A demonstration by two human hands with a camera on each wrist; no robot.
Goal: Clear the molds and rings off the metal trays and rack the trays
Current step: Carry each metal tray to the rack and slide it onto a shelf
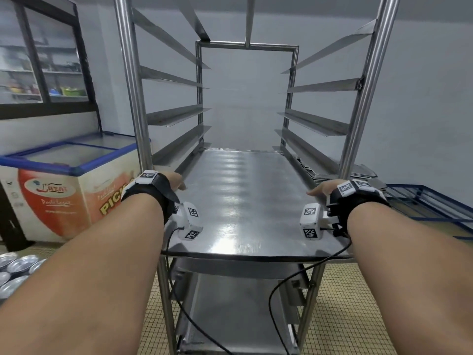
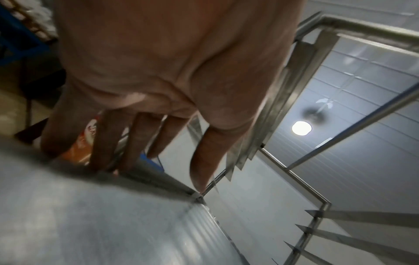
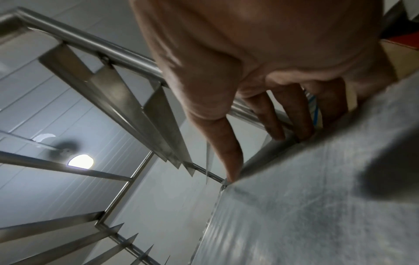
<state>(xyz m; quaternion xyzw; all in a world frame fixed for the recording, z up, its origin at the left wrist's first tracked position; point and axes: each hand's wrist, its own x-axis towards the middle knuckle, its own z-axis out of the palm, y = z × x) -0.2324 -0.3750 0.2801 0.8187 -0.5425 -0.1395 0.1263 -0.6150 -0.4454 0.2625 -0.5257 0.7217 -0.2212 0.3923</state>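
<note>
A bare metal tray point(image 1: 243, 201) lies flat, partly inside the steel rack point(image 1: 130, 85), its near end sticking out toward me. My left hand point(image 1: 176, 181) grips the tray's left edge, thumb on top and fingers down over the side. My right hand point(image 1: 321, 189) grips the right edge the same way. In the left wrist view the left hand point(image 2: 158, 71) has its fingers point(image 2: 106, 139) reaching past the tray point(image 2: 90, 224) rim. In the right wrist view the right hand point(image 3: 249, 53) lays its thumb along the tray point(image 3: 317, 215) edge. Nothing lies on the tray.
Angled rack rails point(image 1: 176, 116) line both sides above the tray. Another tray point(image 1: 230, 316) sits lower in the rack. A chest freezer point(image 1: 64, 180) stands at left, round foil molds point(image 1: 15, 270) at bottom left. Stacked trays point(image 1: 358, 172) and a blue wire crate point(image 1: 422, 201) are at right.
</note>
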